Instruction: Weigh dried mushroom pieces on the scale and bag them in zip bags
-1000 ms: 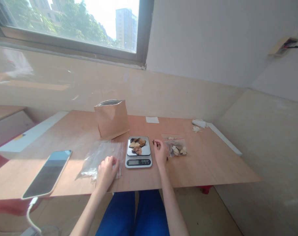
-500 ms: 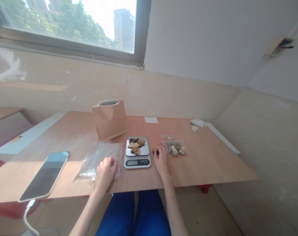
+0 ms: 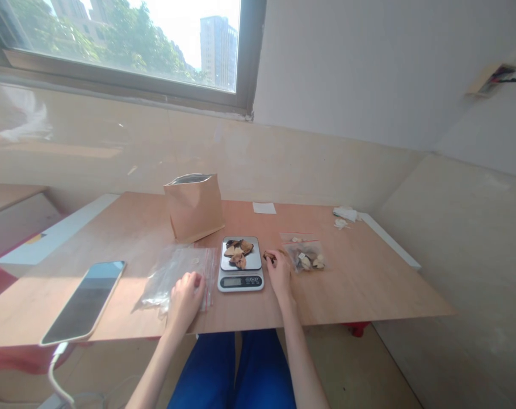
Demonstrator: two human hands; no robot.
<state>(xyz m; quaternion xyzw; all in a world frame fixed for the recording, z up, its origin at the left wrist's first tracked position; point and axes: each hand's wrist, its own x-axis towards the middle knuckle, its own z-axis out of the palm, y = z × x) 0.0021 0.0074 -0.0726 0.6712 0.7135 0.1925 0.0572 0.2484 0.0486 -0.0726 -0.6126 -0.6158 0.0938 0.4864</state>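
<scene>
A white digital kitchen scale (image 3: 240, 283) stands in front of me with several curled, dried brown slices (image 3: 239, 250) with dark edges piled on its steel plate. Just to its right, my right hand (image 3: 279, 270) is closed, pinching a similar dried brown slice (image 3: 267, 257) between the fingertips. Beside that hand lies a clear zip bag (image 3: 307, 258) holding pale and dark dried pieces. My left hand (image 3: 186, 292) rests with curled fingers on a stack of clear plastic zip bags (image 3: 164, 278) left of the scale. I see nothing in its fingers.
A brown paper pouch (image 3: 193, 210) stands with its top open behind the bags. At the left lies a phone (image 3: 85, 304) with a white cable (image 3: 55, 375) plugged in. A white paper (image 3: 264, 208) and crumpled white scraps (image 3: 345, 215) lie toward the wall.
My right fingers have closed more tightly on the dried slice beside the scale, and it now sits tilted in them. My left hand stays on the bags. The view has shifted slightly.
</scene>
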